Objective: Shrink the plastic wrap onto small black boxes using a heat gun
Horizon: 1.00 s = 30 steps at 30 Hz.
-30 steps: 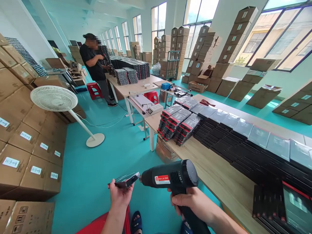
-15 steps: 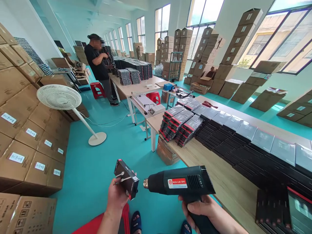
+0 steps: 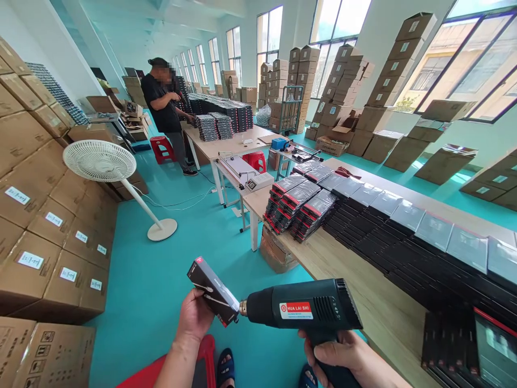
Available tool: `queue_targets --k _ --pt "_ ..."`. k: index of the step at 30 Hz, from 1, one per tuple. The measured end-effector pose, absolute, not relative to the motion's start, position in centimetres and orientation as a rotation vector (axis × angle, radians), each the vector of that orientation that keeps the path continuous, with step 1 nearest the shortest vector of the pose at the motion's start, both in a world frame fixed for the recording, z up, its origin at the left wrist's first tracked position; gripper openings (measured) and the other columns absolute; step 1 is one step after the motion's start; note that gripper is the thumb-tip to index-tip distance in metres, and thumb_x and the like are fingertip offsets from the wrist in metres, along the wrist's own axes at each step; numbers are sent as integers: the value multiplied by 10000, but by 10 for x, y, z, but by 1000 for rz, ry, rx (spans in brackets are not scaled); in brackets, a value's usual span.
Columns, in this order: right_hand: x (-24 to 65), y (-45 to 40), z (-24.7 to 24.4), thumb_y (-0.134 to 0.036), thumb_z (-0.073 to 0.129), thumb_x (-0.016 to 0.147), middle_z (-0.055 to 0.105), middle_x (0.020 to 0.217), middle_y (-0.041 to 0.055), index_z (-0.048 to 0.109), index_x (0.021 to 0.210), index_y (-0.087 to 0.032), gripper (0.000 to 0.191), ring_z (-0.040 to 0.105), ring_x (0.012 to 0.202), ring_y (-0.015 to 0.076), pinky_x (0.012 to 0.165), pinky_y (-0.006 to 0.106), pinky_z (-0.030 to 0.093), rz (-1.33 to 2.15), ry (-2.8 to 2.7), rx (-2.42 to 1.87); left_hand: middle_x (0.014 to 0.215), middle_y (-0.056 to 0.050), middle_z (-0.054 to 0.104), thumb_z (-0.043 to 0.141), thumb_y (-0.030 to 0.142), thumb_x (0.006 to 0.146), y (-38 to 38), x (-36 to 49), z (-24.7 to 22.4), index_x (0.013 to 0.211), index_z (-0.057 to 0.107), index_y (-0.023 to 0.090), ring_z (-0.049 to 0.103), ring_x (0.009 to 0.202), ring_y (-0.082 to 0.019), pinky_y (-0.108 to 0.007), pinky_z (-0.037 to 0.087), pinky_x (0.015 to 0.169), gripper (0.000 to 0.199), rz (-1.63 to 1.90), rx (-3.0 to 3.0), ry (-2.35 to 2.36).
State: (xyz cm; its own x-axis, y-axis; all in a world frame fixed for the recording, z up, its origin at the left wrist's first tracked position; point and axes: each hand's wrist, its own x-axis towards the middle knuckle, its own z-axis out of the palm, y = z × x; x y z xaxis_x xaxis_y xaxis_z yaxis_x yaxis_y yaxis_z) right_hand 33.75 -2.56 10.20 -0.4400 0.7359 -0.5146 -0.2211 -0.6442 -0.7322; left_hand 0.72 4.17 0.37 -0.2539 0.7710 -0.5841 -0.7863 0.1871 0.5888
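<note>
My left hand (image 3: 194,317) grips a slim black cable box (image 3: 210,291) with red ends, tilted so that a printed cable shows on its broad face. In my right hand (image 3: 335,353) is a dark green heat gun (image 3: 297,303) with a red and white label, held by its handle. The gun's metal nozzle points left, right at the box's near lower end; whether they touch I cannot tell. Part of the left fingers is hidden behind the box.
To my right a wooden table (image 3: 379,318) carries rows of stacked black boxes (image 3: 363,231) and film-wrapped bundles (image 3: 294,196). A white fan (image 3: 161,229) and cartons (image 3: 38,226) stand left. A red stool (image 3: 208,353) is below. Farther off, a person (image 3: 163,105) stands at another table.
My left hand has turned the box, so more of its printed face and top edge shows, and its lower end is closer to the nozzle. The heat gun shifted slightly right. The person's arm reached toward the stacks.
</note>
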Motion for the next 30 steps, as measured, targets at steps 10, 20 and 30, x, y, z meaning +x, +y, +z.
queue_targets --k 10,20,30 --pt "315 -4 100 -338 760 683 668 755 32 682 986 -129 376 589 570 141 500 256 429 2089 -823 -1121 679 -25 697 633 180 664 25 19 -6 822 684 175 631 613 -208 -327 507 593 166 1266 203 1139" --pt "312 34 126 -327 756 679 680 741 30 658 968 -131 363 601 574 150 497 264 443 2052 -964 -1143 612 -15 651 589 169 694 9 25 5 792 654 188 612 555 -201 -337 518 568 119 1131 327 1158" --pt "303 45 151 -200 707 621 635 579 -11 654 792 -172 181 559 499 151 466 263 440 2164 -1407 -1260 575 -16 642 595 205 733 11 19 -16 718 626 178 602 492 -185 -304 496 491 43 1196 175 1153"
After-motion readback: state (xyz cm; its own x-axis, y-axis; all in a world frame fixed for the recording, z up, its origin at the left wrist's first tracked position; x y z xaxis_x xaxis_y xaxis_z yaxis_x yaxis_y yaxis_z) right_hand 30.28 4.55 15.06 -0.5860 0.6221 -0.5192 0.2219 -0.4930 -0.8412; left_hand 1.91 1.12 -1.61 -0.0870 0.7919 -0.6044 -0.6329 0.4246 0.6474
